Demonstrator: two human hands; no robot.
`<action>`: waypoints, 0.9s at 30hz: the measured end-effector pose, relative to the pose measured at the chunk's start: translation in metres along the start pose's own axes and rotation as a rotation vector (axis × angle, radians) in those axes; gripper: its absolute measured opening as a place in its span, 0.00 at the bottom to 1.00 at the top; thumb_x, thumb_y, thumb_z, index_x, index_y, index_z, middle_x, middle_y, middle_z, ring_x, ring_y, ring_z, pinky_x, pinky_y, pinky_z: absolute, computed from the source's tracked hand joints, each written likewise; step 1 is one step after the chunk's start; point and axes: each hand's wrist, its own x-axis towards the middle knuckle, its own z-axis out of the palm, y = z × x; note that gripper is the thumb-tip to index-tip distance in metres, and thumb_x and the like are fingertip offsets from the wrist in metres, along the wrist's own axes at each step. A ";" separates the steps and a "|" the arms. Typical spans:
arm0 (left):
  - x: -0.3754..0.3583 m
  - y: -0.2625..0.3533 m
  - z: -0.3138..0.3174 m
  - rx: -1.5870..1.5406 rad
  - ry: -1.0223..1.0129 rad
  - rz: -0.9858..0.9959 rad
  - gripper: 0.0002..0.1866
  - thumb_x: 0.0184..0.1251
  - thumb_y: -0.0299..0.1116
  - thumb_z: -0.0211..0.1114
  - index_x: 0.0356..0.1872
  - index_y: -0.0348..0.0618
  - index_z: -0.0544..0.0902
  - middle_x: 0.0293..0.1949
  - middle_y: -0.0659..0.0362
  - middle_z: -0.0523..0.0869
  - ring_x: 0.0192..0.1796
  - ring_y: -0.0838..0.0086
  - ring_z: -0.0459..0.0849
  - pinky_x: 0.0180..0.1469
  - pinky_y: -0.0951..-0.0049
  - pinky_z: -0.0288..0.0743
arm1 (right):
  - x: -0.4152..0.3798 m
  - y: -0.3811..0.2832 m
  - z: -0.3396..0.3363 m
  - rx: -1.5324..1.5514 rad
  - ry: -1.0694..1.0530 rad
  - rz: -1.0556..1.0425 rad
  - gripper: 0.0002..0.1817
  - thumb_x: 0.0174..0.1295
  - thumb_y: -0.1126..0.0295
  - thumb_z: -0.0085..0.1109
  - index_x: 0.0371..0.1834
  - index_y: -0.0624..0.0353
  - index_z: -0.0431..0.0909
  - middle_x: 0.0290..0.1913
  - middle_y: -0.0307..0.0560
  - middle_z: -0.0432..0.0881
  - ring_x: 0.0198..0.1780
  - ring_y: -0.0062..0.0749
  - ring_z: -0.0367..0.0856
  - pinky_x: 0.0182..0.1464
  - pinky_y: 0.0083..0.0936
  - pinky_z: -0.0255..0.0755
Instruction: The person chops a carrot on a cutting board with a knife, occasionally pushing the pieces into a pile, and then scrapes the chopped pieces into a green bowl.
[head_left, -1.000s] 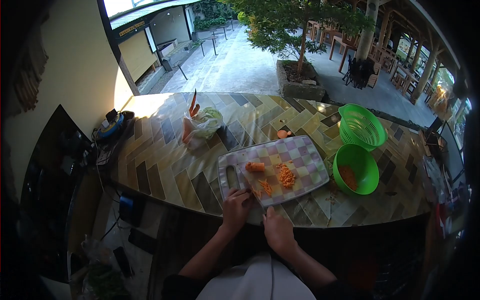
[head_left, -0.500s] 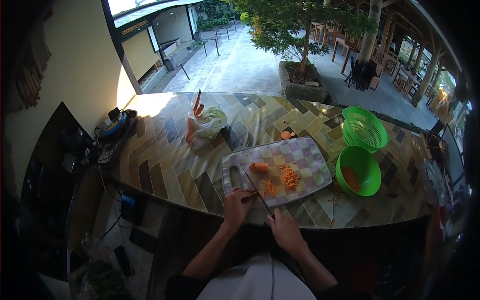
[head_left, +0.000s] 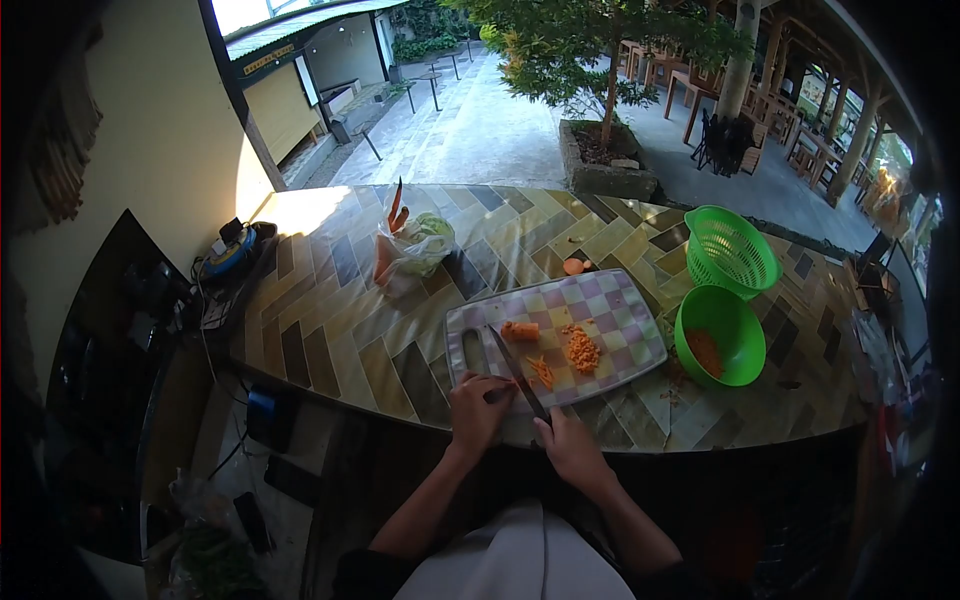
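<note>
Though small, the diced carrot (head_left: pixel 582 350) bright orange, loosely heaped.

knife (head_left: pixel 520 377): dark handle, blade slanted over the checkered cutting board (head_left: pixel 632 340). board: flat, pale rim, handle slot at one end. on board: thick carrot piece (head_left: pixel 521 331), loose carrot strips (head_left: pixel 541 372), diced carrot (head_left: pixel 582 351) in a pile.

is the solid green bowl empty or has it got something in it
Partly filled: the solid green bowl has small orange pieces lying inside, with much of its green inner wall showing bare.
</note>
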 end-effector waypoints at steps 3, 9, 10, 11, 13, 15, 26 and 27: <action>0.000 -0.003 0.001 0.007 0.001 0.003 0.07 0.53 0.28 0.74 0.34 0.42 0.91 0.37 0.56 0.91 0.41 0.62 0.85 0.48 0.67 0.78 | -0.011 -0.007 -0.002 -0.027 -0.019 0.072 0.17 0.76 0.58 0.47 0.42 0.65 0.70 0.28 0.67 0.82 0.36 0.64 0.84 0.39 0.54 0.76; 0.001 -0.004 -0.002 0.011 -0.038 0.008 0.07 0.53 0.27 0.74 0.34 0.41 0.91 0.37 0.56 0.91 0.40 0.62 0.85 0.48 0.68 0.78 | -0.011 -0.020 -0.004 -0.179 -0.029 0.078 0.16 0.75 0.59 0.47 0.42 0.64 0.69 0.28 0.64 0.83 0.35 0.64 0.84 0.38 0.53 0.77; 0.001 -0.005 -0.001 0.018 -0.041 0.014 0.07 0.53 0.27 0.74 0.34 0.41 0.91 0.37 0.56 0.91 0.40 0.62 0.85 0.48 0.68 0.78 | -0.009 -0.023 -0.001 -0.193 -0.024 0.090 0.17 0.75 0.59 0.47 0.43 0.65 0.69 0.28 0.65 0.83 0.35 0.64 0.84 0.39 0.54 0.77; 0.000 -0.006 0.000 0.024 -0.041 0.019 0.07 0.53 0.26 0.73 0.35 0.41 0.91 0.37 0.56 0.91 0.41 0.61 0.85 0.48 0.68 0.78 | -0.006 -0.026 0.003 -0.208 -0.020 0.103 0.17 0.75 0.59 0.48 0.44 0.66 0.69 0.29 0.66 0.82 0.36 0.65 0.83 0.39 0.55 0.76; 0.000 -0.008 -0.001 0.045 -0.038 0.029 0.07 0.53 0.26 0.73 0.35 0.41 0.91 0.38 0.55 0.91 0.41 0.61 0.85 0.48 0.68 0.78 | -0.002 -0.030 0.008 -0.220 -0.010 0.129 0.17 0.75 0.59 0.48 0.44 0.66 0.68 0.30 0.67 0.82 0.37 0.66 0.83 0.39 0.55 0.76; -0.001 -0.004 -0.004 0.011 -0.045 0.024 0.08 0.53 0.26 0.73 0.35 0.41 0.91 0.38 0.55 0.91 0.41 0.61 0.85 0.49 0.68 0.78 | 0.003 -0.034 0.010 -0.215 -0.001 0.154 0.17 0.75 0.59 0.48 0.43 0.67 0.69 0.30 0.67 0.82 0.36 0.66 0.83 0.39 0.55 0.75; 0.004 -0.009 -0.003 0.029 -0.070 -0.047 0.09 0.52 0.27 0.74 0.35 0.47 0.93 0.37 0.60 0.92 0.37 0.69 0.84 0.45 0.71 0.80 | -0.006 -0.011 0.001 0.060 -0.008 0.052 0.18 0.75 0.60 0.49 0.40 0.69 0.68 0.29 0.71 0.79 0.36 0.71 0.78 0.37 0.57 0.69; 0.004 -0.009 -0.004 0.034 -0.076 -0.053 0.09 0.52 0.27 0.74 0.36 0.48 0.93 0.36 0.61 0.92 0.36 0.69 0.84 0.44 0.72 0.80 | -0.006 -0.012 0.001 0.050 -0.008 0.048 0.18 0.75 0.60 0.49 0.41 0.69 0.68 0.29 0.71 0.79 0.36 0.70 0.78 0.37 0.57 0.69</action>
